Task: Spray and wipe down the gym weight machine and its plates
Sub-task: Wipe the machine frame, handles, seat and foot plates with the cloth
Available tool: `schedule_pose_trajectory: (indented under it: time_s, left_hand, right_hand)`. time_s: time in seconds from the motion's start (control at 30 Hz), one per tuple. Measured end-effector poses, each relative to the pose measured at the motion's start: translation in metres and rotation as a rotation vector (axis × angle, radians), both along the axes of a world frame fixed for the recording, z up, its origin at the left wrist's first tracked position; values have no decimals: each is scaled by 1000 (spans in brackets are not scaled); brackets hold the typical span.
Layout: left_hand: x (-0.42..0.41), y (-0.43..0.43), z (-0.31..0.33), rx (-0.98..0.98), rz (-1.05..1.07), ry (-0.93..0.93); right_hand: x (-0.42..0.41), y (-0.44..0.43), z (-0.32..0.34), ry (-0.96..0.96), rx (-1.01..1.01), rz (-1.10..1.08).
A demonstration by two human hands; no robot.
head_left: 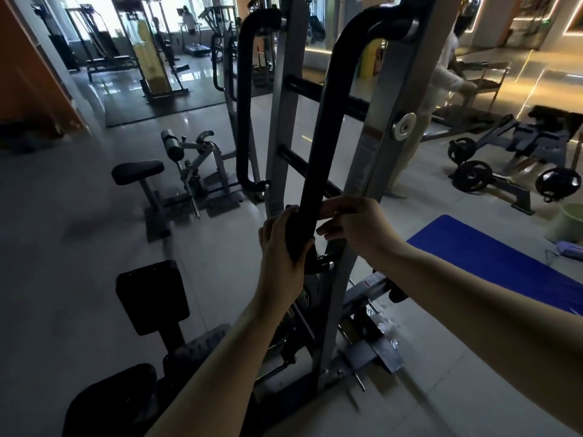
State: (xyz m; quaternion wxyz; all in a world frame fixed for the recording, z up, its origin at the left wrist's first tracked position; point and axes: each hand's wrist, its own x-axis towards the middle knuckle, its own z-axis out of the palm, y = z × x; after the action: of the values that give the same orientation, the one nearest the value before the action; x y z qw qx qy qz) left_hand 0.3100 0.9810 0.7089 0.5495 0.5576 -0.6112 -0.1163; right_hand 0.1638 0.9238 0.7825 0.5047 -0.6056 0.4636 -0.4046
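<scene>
- The machine (pixel 366 159) is a tall grey frame that stands on the floor (pixel 79 279), right in front of the person.
- A long black bar (pixel 318 137) runs up the front of the frame and bends into it at the top.
- The left hand (pixel 280 247) grips the low end of the bar. Its fingers are wrapped tight round the bar.
- The right hand (pixel 356 228) is just above, on the right side of the bar. Its fingers are curled onto the bar, and the top finger hooks behind it.
- The two hands are very close, with only the bar between them.
- A wet patch (pixel 385 326) shines on the floor by the foot of the machine.
- A blue mat (pixel 492 257) lies on the floor to the right. A pale bucket (pixel 566 222) stands just past the mat.
- Black plates (pixel 473 176) sit on a low machine further right.
- A black seat (pixel 138 171) stands on the left.
- Another person (pixel 448 67) in white bends over, far back on the right.
</scene>
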Motion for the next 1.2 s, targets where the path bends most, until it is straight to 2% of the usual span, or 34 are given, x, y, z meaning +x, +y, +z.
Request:
schedule_pose_trajectory:
  time_s: [0.13,0.23,0.47,0.6,0.7,0.8,0.87,0.97,1.03,1.1,1.2]
  left_hand:
    - [-4,-4,-21,-41,41,60]
    - [-8,-2,-41,-45,88,14]
    - [-14,6,-54,-26,156,-23]
    - [-7,12,-71,157,149,-38]
    - [0,41,-105,343,81,95]
    - [2,58,-100,381,103,243]
    - [3,54,-86,358,66,205]
    - [-3,55,-59,305,-17,107]
    - [-11,64,-38,302,-41,92]
    - [-14,74,-24,370,-106,107]
    - [-3,81,-14,479,-223,83]
  right_hand:
    - [-3,0,-12,-53,42,17]
    - [-4,-1,-25,-75,82,9]
    - [-9,0,-59,69,91,17]
    - [-9,2,-65,107,108,-8]
    - [-13,13,-72,217,106,19]
    - [-16,29,-82,349,115,134]
    - [-16,38,-87,240,245,194]
    - [-17,56,-77,-59,541,297]
    - [-19,66,-64,-261,662,355]
    - [-18,73,-57,-369,644,347]
    - [-16,78,-58,-342,537,210]
